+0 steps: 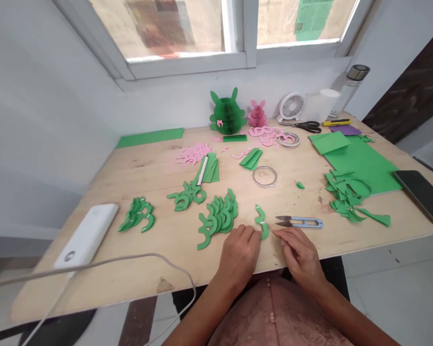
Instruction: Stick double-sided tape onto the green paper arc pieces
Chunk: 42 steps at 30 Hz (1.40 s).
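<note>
Green paper squiggle [262, 227]: lying near the table [130, 178]'s front edge, its near end between left hand [240, 247], fingers curled, and right hand [299, 251], fingers narrow; whether either is holding anything, I cannot tell.

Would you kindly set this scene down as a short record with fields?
Left hand: at left edge of a curved green piece, contact unclear
Right hand: right of that piece
Snips: lying just beyond the right hand
Overlapping green pieces: left of the curved piece
Green figure: standing near wall
Pink figure: beside the green one
Phone: far right
</note>
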Tool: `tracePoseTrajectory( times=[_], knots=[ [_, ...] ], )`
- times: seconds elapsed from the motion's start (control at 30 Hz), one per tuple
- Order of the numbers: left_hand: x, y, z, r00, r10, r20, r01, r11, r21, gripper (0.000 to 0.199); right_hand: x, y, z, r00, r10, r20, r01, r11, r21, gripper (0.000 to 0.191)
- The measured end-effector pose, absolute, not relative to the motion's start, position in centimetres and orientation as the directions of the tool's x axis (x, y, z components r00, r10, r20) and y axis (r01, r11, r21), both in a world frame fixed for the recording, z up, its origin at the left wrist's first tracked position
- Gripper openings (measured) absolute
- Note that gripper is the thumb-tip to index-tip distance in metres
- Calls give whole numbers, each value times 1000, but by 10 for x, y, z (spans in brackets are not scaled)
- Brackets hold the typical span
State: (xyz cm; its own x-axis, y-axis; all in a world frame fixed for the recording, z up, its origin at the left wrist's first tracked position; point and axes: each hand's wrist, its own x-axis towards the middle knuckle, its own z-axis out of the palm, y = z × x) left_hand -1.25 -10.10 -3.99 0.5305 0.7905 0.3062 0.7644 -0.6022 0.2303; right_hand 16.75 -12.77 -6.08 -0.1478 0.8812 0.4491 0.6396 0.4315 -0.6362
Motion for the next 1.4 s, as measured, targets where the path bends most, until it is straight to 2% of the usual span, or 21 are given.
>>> tracePoseTrajectory(
  times=[0.17,0.33,0.5,0.57,0.63,0.8,0.93,1.03,1.17,1.3,1.4],
  knots=[
    [-29,-107,-24,397,814,425,753,-553,357,14,171,-129,-63,-161,873,459,664,441,-605,28],
    [-68,-115,-2,209,815,541,808,-455,374,9,176,-130,-68,-167,882,442,684,426,-593,25],
    [-115,-124,5,115,837,535,856,-357,374,12,182,-130,-78,-199,873,445,693,447,-566,26],
    [-134,-123,3,100,829,550,902,-309,302,11,183,-129,-80,-204,875,440,697,445,-562,26],
    [-152,-119,-2,112,818,564,950,-255,181,10,183,-129,-81,-203,877,435,699,441,-563,25],
    [-189,-107,-12,176,886,429,984,-147,-99,16,182,-129,-78,-209,875,436,700,446,-558,25],
    [-198,-106,-15,116,919,377,984,-55,-170,20,181,-129,-77,-215,874,436,705,448,-550,24],
    [-191,-109,-13,103,899,426,993,-68,-97,18,178,-128,-75,-203,879,431,711,435,-552,23],
    [-166,-109,-15,173,827,535,963,-257,85,16,171,-128,-68,-185,874,449,699,438,-565,23],
    [-129,-101,-18,165,823,544,873,-378,307,17,165,-129,-60,-166,877,451,682,432,-590,27],
    [-97,-95,-20,171,813,556,793,-449,412,16,169,-127,-51,-142,877,460,697,418,-582,28]
  ],
)
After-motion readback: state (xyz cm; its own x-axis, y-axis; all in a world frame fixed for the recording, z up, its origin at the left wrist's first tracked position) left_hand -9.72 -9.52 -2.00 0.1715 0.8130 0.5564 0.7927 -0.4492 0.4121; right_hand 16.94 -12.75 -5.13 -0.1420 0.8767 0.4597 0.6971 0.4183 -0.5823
